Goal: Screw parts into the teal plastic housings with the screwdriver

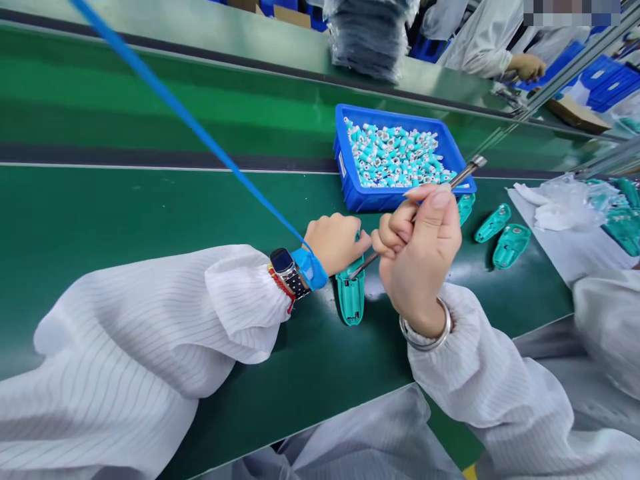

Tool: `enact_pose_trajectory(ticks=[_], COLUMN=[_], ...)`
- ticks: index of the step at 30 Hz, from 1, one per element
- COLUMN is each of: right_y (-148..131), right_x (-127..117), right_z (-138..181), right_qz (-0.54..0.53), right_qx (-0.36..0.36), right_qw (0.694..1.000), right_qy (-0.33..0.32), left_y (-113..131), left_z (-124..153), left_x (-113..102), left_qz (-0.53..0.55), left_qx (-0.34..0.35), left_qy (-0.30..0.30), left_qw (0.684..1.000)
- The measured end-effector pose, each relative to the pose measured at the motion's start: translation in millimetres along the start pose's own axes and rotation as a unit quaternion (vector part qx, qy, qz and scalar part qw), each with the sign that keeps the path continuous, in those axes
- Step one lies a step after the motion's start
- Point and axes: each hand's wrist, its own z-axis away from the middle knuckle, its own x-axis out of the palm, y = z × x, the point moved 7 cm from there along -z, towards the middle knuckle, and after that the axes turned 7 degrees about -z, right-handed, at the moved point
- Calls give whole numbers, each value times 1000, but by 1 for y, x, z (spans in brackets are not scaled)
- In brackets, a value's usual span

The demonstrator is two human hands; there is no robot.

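The person's right hand (417, 260) pinches a slim metal tool (423, 210) between thumb and bent fingers, its tip down at a teal plastic casing (351, 297) that lies on the green surface (150, 213) between the hands. The left hand (336, 243) curls over the casing's upper end, fingers bent and close together, though how firmly it grips cannot be told. The step in hand appears to be working the tool's tip at that end, which calls for keeping the casing steady and the tip in place. A blue tray (345, 167) of small teal-and-white parts (395, 155) sits just beyond the hands, with more teal casings (510, 245) to the right. A blue strap (310, 268) circles the left wrist beside a watch (284, 261).
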Motion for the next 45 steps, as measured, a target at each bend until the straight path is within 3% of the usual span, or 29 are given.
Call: enact_pose_trajectory(ticks=[7, 13, 18, 22, 25, 30, 36, 45], right_y=[3, -4, 5, 3, -4, -17, -4, -4], right_x=[3, 9, 4, 9, 9, -7, -13, -8], right_z=[6, 20, 23, 28, 26, 13, 10, 12], right_qz=[30, 91, 135, 119, 102, 99, 105, 98], right_qx=[7, -99, -96, -126, -126, -105, -60, -67], right_qw=[999, 991, 986, 984, 986, 989, 992, 993], right_qy=[16, -28, -13, -40, -43, 27, 28, 20], left_y=[-1, 0, 1, 2, 1, -2, -2, -1], left_z=[0, -2, -2, 2, 3, 0, -1, 0], left_x=[2, 4, 5, 3, 2, 5, 4, 4], left_qz=[13, 33, 31, 27, 22, 20, 13, 18], left_qx=[1, 19, 28, 41, 28, -11, -15, -15], left_qy=[-17, -37, -43, -34, -31, -17, -21, -17], left_qw=[1000, 999, 998, 998, 999, 1000, 1000, 1000])
